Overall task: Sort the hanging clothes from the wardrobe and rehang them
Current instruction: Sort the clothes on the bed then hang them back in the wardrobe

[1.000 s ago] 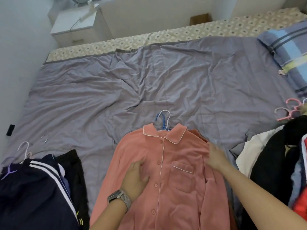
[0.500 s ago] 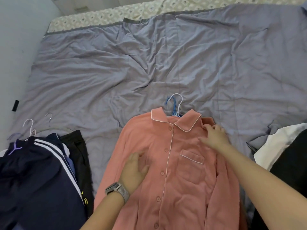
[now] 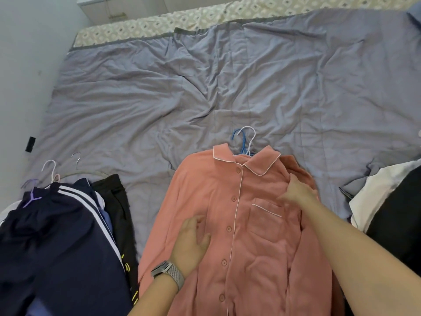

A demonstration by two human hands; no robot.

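On grey bedspread (image 3: 159, 99): left hand (image 3: 190, 244) flat, right hand (image 3: 296, 190) relaxed on pink shirt (image 3: 257, 247), no readable label

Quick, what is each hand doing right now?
Left hand: open, flat on the pink shirt.
Right hand: open, resting on the shirt near its pocket.

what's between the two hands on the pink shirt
In the head view, the shirt's button placket with white piping runs between left hand and right hand.
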